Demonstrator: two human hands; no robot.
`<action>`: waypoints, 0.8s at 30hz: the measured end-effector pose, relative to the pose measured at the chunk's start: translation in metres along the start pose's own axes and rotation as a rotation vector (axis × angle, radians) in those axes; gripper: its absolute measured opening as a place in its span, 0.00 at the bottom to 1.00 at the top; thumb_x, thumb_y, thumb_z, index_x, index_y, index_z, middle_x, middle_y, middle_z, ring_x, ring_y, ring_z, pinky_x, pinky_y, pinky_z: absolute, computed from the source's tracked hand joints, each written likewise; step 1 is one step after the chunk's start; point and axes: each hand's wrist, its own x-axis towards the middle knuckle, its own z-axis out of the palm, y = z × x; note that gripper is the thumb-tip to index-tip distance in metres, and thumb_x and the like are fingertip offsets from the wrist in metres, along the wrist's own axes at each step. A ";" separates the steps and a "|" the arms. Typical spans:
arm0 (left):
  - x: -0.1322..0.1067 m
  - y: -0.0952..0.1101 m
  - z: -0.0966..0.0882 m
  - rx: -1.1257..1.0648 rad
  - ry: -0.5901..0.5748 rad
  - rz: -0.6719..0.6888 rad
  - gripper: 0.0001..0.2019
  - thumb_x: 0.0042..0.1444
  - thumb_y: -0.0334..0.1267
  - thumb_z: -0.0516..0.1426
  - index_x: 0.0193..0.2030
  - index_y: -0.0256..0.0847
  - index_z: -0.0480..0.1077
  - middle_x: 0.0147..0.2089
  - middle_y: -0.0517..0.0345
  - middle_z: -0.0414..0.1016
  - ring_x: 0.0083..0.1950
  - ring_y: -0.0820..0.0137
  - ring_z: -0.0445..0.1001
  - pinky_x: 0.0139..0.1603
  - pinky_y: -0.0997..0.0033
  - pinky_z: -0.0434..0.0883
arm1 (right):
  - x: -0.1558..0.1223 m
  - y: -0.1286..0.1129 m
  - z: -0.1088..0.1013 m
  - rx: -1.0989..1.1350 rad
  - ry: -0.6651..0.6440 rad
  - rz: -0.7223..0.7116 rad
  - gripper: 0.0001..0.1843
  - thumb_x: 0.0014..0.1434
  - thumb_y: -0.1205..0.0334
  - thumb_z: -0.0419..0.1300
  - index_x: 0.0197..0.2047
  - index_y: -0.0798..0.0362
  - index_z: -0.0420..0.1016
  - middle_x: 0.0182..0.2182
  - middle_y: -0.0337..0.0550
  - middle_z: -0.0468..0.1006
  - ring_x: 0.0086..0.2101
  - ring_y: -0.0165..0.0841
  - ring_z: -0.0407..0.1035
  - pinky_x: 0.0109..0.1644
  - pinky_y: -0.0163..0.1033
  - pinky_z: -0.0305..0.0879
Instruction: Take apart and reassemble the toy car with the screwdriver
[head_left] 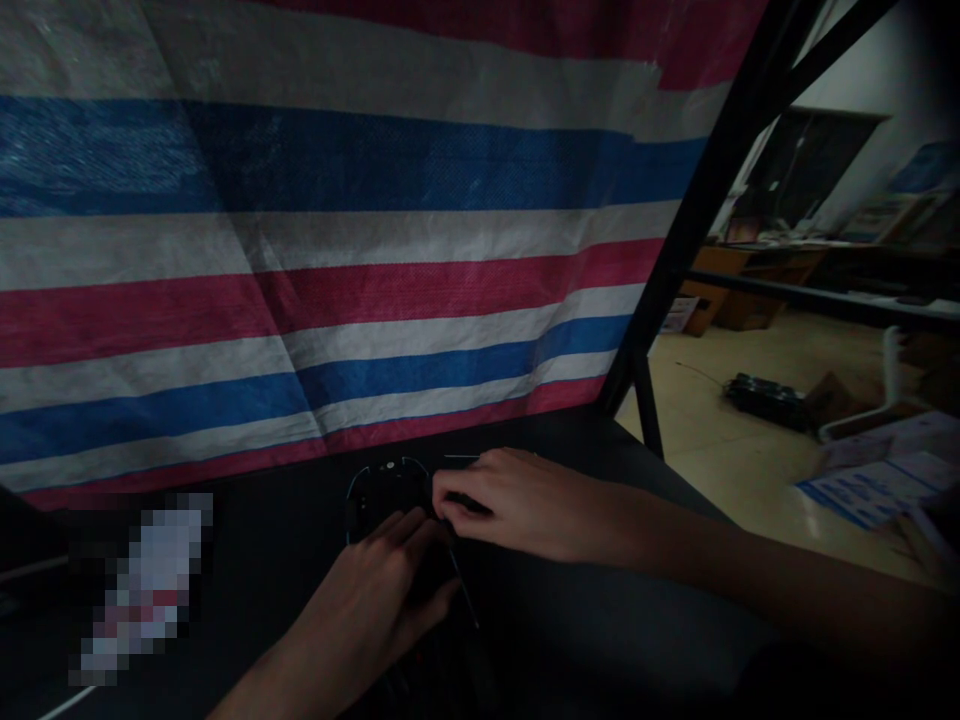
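A small dark round device (382, 488) with a thin light rim lies on the black table (570, 620), close to the striped tarp. My left hand (375, 600) rests just in front of it, fingers curled and touching its near edge. My right hand (517, 505) reaches in from the right with its fingers pinched at the device's right side. A thin dark rod (461, 590), perhaps a tool, runs down from under that pinch. What the fingers grip is too dark to make out.
A red, white and blue striped tarp (315, 250) hangs right behind the table. A black metal frame post (675, 260) stands at the right. Beyond it lie a yellowish floor, a dark box (765, 400), papers (877, 480) and shelves. A blurred-out patch (142, 590) sits on the table's left.
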 end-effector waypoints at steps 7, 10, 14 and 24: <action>0.002 0.001 -0.001 0.043 -0.010 0.016 0.19 0.66 0.41 0.58 0.63 0.42 0.71 0.64 0.45 0.75 0.63 0.53 0.76 0.61 0.47 0.76 | 0.000 0.000 0.001 -0.021 0.026 0.044 0.12 0.71 0.57 0.52 0.52 0.50 0.73 0.36 0.43 0.78 0.35 0.36 0.72 0.41 0.40 0.61; 0.002 0.001 -0.001 0.064 -0.012 0.015 0.19 0.67 0.42 0.57 0.62 0.41 0.71 0.63 0.44 0.76 0.63 0.52 0.76 0.61 0.47 0.77 | 0.001 0.000 0.003 0.040 0.049 0.018 0.16 0.67 0.61 0.57 0.57 0.51 0.69 0.43 0.46 0.78 0.39 0.35 0.72 0.44 0.39 0.63; 0.002 0.004 -0.004 0.051 -0.025 0.014 0.19 0.67 0.42 0.58 0.62 0.40 0.71 0.64 0.45 0.76 0.63 0.53 0.76 0.62 0.49 0.76 | 0.002 0.000 0.005 0.019 0.052 0.014 0.10 0.67 0.59 0.57 0.49 0.50 0.73 0.41 0.44 0.79 0.39 0.35 0.72 0.45 0.40 0.62; 0.002 0.005 -0.004 0.009 -0.004 0.019 0.18 0.67 0.41 0.58 0.62 0.43 0.71 0.63 0.48 0.76 0.63 0.55 0.76 0.63 0.51 0.75 | 0.002 0.002 0.005 -0.026 0.042 -0.002 0.10 0.69 0.59 0.54 0.48 0.51 0.74 0.37 0.43 0.79 0.38 0.36 0.72 0.44 0.41 0.62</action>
